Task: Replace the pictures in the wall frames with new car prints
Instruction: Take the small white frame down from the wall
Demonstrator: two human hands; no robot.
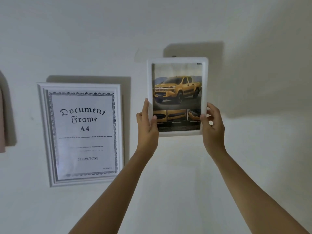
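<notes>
A small white frame (177,60) with a print of a yellow pickup truck (177,89) is held up against the white wall, upright. My left hand (147,123) grips its lower left edge and my right hand (212,125) grips its lower right edge. A dark hook or nail (173,56) shows just above the frame's top edge. To the left hangs a larger white frame (81,180) that holds its stock sheet reading "Document Frame A4" (83,119).
A pinkish cloth or object (2,119) hangs at the far left edge of the view. The rest of the view is bare white wall (253,81).
</notes>
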